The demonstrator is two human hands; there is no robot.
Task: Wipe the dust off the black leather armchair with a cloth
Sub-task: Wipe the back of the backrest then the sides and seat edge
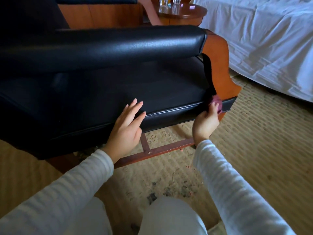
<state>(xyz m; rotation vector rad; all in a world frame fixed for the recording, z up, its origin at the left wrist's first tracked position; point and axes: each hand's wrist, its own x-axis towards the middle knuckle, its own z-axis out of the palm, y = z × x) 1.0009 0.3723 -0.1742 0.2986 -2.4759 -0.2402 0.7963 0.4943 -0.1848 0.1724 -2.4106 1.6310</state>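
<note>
The black leather armchair (118, 85) with a reddish wooden frame fills the left and middle of the head view, its padded armrest (128, 46) running across the top. My left hand (126, 126) lies flat on the front edge of the seat cushion, fingers spread. My right hand (205, 122) holds a small maroon cloth (217, 101) pressed against the seat's front right corner, beside the wooden arm support (220, 65). Most of the cloth is hidden by my fingers.
A bed with white sheets (271, 39) stands at the right. A round wooden side table (183, 16) with glasses sits behind the chair. Beige patterned carpet (254, 141) with dark specks covers the floor. My knees in light trousers (169, 216) are at the bottom.
</note>
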